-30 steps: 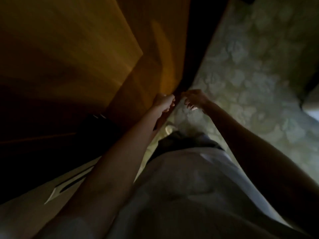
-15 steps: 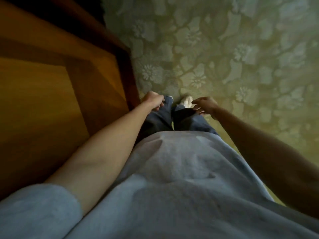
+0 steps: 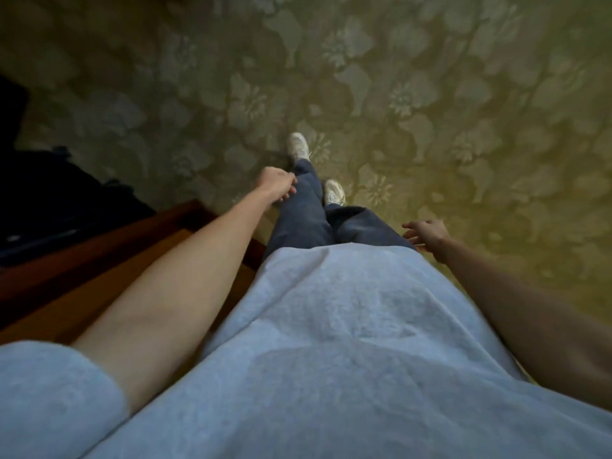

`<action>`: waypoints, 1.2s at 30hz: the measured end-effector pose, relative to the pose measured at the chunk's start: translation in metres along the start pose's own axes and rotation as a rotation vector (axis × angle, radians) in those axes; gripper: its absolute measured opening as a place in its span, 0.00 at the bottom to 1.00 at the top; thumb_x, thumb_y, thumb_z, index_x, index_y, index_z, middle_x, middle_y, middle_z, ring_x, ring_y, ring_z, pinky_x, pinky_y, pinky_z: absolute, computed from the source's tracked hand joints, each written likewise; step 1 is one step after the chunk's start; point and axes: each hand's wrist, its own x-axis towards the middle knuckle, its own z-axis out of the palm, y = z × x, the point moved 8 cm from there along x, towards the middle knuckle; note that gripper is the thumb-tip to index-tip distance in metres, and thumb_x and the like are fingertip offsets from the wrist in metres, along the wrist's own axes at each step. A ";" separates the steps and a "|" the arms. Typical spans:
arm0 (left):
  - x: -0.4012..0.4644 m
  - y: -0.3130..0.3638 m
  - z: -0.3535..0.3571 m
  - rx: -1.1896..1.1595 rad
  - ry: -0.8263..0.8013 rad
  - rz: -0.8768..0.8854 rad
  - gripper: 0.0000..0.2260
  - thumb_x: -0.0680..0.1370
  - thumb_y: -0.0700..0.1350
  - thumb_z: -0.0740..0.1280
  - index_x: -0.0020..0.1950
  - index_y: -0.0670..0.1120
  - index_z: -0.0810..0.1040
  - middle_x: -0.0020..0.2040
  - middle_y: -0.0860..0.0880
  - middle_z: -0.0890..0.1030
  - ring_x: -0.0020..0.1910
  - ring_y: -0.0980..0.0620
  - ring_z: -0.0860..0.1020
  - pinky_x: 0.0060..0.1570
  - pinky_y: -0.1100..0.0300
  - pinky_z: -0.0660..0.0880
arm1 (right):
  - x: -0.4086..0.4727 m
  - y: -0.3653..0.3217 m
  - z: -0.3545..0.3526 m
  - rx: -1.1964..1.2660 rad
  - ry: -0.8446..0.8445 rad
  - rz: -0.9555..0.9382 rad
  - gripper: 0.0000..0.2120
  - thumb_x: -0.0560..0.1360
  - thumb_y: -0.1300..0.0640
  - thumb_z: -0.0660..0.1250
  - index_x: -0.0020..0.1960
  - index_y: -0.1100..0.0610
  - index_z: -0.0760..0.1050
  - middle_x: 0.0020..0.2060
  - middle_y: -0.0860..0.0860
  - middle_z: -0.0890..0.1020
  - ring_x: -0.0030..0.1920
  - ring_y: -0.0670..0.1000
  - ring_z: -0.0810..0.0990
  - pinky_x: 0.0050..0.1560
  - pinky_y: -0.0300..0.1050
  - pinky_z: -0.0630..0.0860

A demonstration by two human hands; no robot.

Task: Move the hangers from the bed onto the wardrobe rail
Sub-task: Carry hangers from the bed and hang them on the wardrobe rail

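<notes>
1. Both hands empty: the left hand point(image 3: 276, 186) hangs loosely curled beside the jeans point(image 3: 299, 220), and the right hand point(image 3: 427, 234) has relaxed, spread fingers holding nothing.
2. No hangers, bed or rail in sight, only floral carpet point(image 3: 414, 94) and wooden furniture point(image 3: 109, 260), possibly the wardrobe.
3. Mid-stride on white shoes point(image 3: 298, 147). Likely walking to fetch hangers, so progress can't be judged.

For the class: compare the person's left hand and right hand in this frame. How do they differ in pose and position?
The left hand has its fingers loosely curled, while the right hand has its fingers spread and nearly straight. The left hand hangs by the forward trouser leg; the right hand hangs out to the side over the patterned carpet. Both hold nothing; no hanger is in view.
</notes>
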 end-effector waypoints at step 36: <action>0.198 0.788 -0.082 0.114 -0.137 0.271 0.08 0.79 0.43 0.66 0.43 0.45 0.82 0.32 0.50 0.81 0.26 0.54 0.73 0.24 0.65 0.70 | 0.075 -0.522 -0.346 0.283 0.101 0.134 0.09 0.81 0.64 0.60 0.56 0.64 0.78 0.28 0.52 0.75 0.17 0.44 0.69 0.16 0.35 0.64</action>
